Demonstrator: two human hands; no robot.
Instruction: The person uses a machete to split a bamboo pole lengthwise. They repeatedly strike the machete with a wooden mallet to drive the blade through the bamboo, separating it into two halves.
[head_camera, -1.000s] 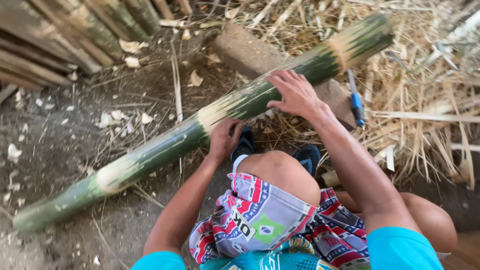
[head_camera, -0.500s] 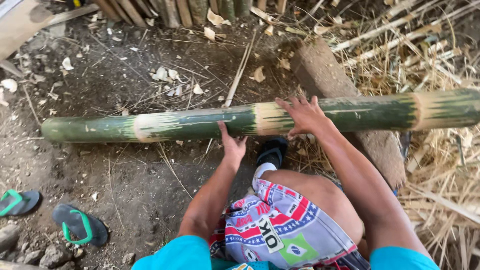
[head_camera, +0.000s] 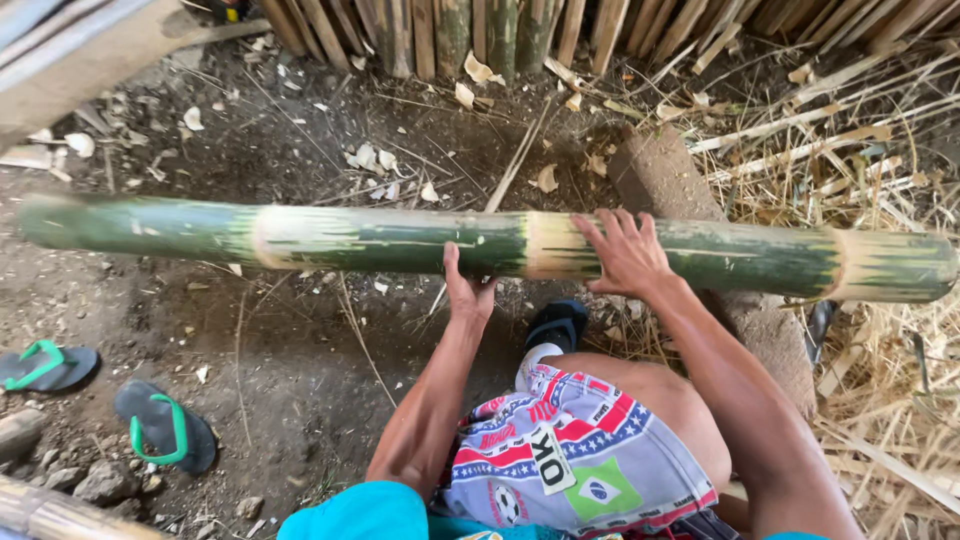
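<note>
The green bamboo pole (head_camera: 400, 240) lay level across a wooden block (head_camera: 665, 180) above the dirt floor (head_camera: 300, 370), and it looked stiff, heavy and smooth-skinned. The left hand (head_camera: 467, 292) cupped it from beneath, fingers hidden, so I could not tell their grip. The right hand (head_camera: 628, 255) pressed on top with fingers spread flat near a pale node, a sensible hold.

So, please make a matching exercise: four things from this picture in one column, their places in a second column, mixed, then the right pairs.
1. right hand
2. left hand
3. flip-flops
4. split bamboo slats

a. on bare ground, lower left
b. flat on top of the green bamboo pole
c. standing along the top edge
d. gripping the pole's near side

Pairs: 1-b, 2-d, 3-a, 4-c
</note>
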